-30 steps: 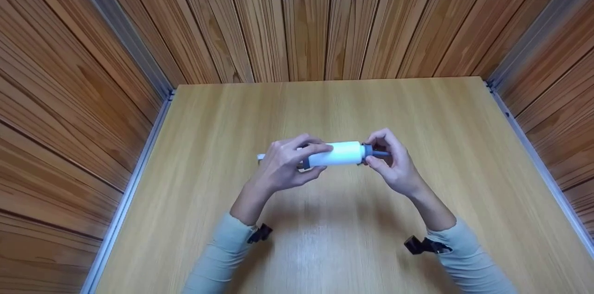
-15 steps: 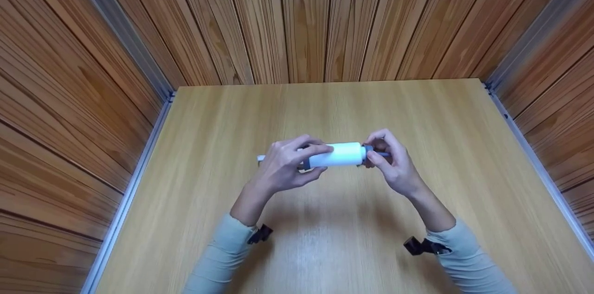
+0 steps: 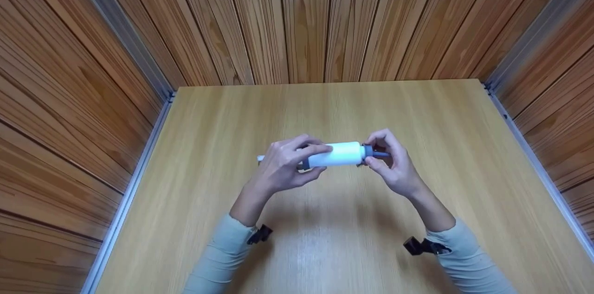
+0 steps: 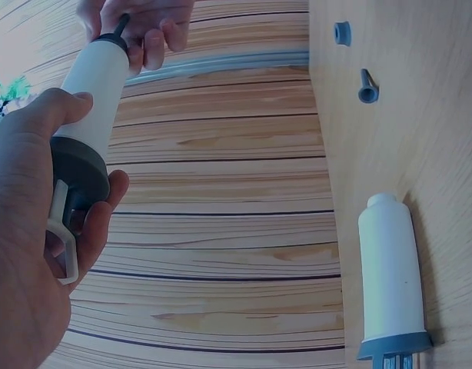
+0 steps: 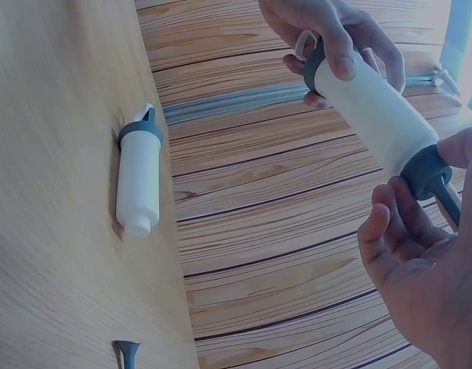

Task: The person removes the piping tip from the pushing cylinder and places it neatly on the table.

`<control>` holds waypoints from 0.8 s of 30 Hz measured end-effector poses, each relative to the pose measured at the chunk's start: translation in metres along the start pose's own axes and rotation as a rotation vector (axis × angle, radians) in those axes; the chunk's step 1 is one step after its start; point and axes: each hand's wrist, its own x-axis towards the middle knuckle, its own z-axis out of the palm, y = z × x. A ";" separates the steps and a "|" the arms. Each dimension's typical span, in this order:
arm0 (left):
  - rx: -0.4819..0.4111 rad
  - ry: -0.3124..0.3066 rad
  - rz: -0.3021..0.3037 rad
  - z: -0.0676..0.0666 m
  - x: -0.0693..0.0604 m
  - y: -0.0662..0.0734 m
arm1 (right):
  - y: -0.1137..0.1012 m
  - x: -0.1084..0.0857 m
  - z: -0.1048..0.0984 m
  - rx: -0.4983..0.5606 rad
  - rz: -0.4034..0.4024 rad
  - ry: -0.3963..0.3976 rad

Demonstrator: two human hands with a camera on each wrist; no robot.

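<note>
A white icing syringe (image 3: 341,153) with dark grey ends is held level above the table. My left hand (image 3: 290,162) grips it near the rear collar, its thumb and fingers around the barrel's end. The white loop handle (image 4: 59,204) sticks out behind that collar in the left wrist view. At the front, my right hand (image 3: 392,162) pinches the grey screw cap (image 5: 422,171) between thumb and fingers. A slim nozzle (image 3: 383,154) points from this cap into the right palm. The cap appears to sit on the barrel; its thread is hidden.
In the left wrist view a second white syringe (image 4: 390,269) lies on the wooden table (image 3: 315,257). Beyond it are a loose grey nozzle (image 4: 367,88) and a small grey ring (image 4: 342,33). Wood-panelled walls (image 3: 306,20) surround the table on three sides.
My right thumb moved up over the cap half a second ago and is back lower now, with the nozzle showing more again. The left hand and barrel hold almost still.
</note>
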 end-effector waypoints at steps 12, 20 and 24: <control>0.005 -0.007 -0.004 0.000 0.001 0.001 | -0.001 -0.001 0.000 0.001 0.046 0.025; 0.000 -0.010 -0.010 0.001 0.000 0.000 | 0.004 -0.003 0.000 -0.005 -0.016 0.000; -0.009 -0.005 -0.007 0.002 0.000 0.000 | 0.004 -0.004 -0.001 -0.010 -0.021 -0.002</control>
